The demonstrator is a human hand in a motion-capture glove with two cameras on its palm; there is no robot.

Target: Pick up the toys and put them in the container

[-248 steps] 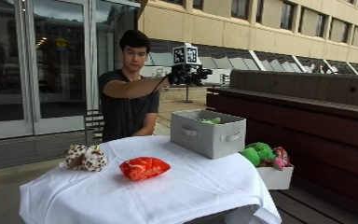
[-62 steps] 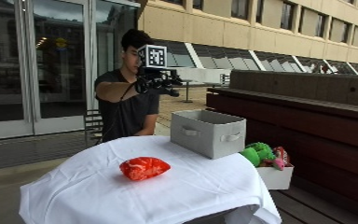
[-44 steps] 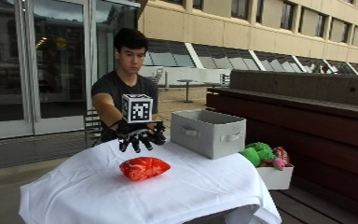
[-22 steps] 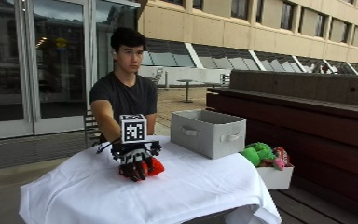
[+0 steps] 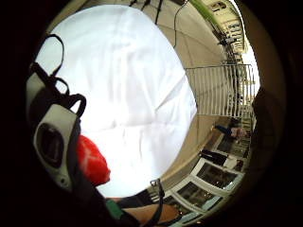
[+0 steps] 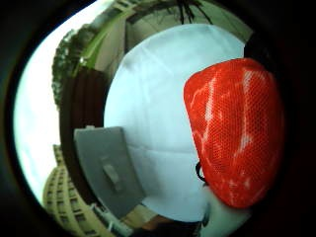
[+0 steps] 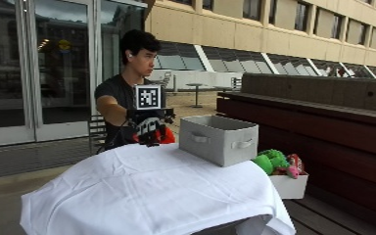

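Gripping a red, white-marbled mesh toy (image 7: 164,135), the gloved right hand (image 7: 148,128) hangs above the white-clothed table (image 7: 149,191)

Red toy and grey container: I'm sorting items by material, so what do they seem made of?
Red toy: apparently soft fabric, with a fine mesh weave and white marbling. Grey container: likely matte fabric-covered board, with flat stiff walls and sewn-looking handles.

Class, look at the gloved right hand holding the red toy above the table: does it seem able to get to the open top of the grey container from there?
Probably yes. The right hand holds the red toy lifted off the white tablecloth, beside the grey container. Nothing stands between them.
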